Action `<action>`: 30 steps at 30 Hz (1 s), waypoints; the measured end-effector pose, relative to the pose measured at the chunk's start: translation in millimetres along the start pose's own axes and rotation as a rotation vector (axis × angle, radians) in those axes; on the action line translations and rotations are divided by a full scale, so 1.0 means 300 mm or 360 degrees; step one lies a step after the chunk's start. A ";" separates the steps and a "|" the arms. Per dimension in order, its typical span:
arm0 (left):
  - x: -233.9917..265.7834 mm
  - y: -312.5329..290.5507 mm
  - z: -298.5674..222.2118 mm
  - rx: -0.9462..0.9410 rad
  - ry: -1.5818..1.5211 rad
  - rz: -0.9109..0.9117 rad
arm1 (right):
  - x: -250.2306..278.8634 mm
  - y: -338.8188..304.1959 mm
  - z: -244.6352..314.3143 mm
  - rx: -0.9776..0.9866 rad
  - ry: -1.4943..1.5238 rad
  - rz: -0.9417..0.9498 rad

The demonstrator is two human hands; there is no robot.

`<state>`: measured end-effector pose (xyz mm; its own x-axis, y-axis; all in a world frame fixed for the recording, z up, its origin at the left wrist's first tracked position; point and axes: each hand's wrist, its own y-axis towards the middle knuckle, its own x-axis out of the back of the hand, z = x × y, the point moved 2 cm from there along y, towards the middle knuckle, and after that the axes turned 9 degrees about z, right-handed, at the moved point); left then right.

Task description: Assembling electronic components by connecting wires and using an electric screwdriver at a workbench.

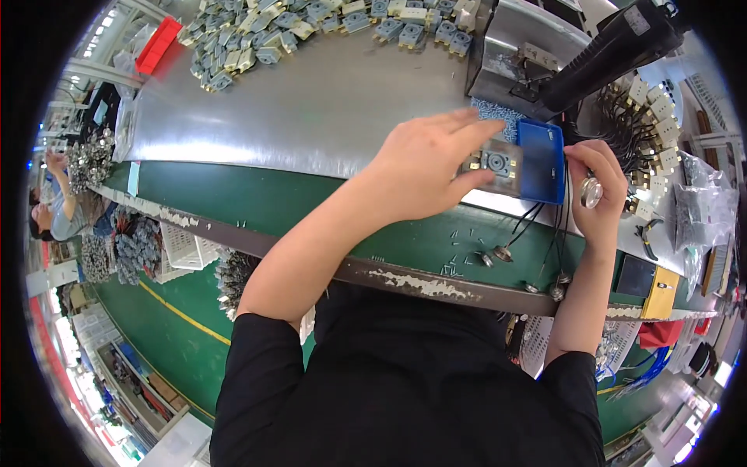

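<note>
My left hand (424, 159) reaches over the bench with its fingers stretched and thumb apart, slightly blurred. Between thumb and fingers lies a small grey plastic block (498, 162) with a round centre; whether the hand touches it I cannot tell. Right beside it stands a blue tray (562, 163). At the tray's right edge my right hand (601, 175) is closed, thumb and forefinger together, with a round shiny metal piece (591, 192) against its curled fingers. Dark wires with round metal ends (503, 254) hang toward the bench's front edge below the tray.
Many grey and cream blocks (268, 54) cover the far bench. A black cylindrical tool (607, 58) on a metal stand leans over the right. Blue screws (498, 113) lie behind the tray. Wired blocks (661, 128), pliers (648, 237) and a red bin (158, 45) are around. Another person sits far left.
</note>
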<state>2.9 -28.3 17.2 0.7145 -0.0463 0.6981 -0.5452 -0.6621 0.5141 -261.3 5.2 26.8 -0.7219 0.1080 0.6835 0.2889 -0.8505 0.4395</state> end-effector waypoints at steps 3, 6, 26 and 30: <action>0.163 -0.047 -0.027 -0.0064 -0.0112 0.0396 | 0.012 -0.007 0.012 -0.0016 0.0015 0.0057; 0.273 -0.183 -0.010 0.0454 -0.0464 0.1108 | 0.014 0.001 0.023 0.0000 -0.0071 0.0071; 0.209 -0.402 -0.083 0.0496 -0.0040 0.1217 | 0.053 -0.025 0.031 0.0133 0.0189 0.0005; 0.238 -0.381 -0.104 0.0347 -0.0302 0.0891 | 0.076 -0.022 0.042 0.0138 0.0334 0.0058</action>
<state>102.5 67.3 23.8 0.4227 -0.5489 0.7212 -0.7718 -0.6351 -0.0311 -271.8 19.6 46.8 -0.8224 -0.0389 0.5675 0.3635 -0.8034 0.4716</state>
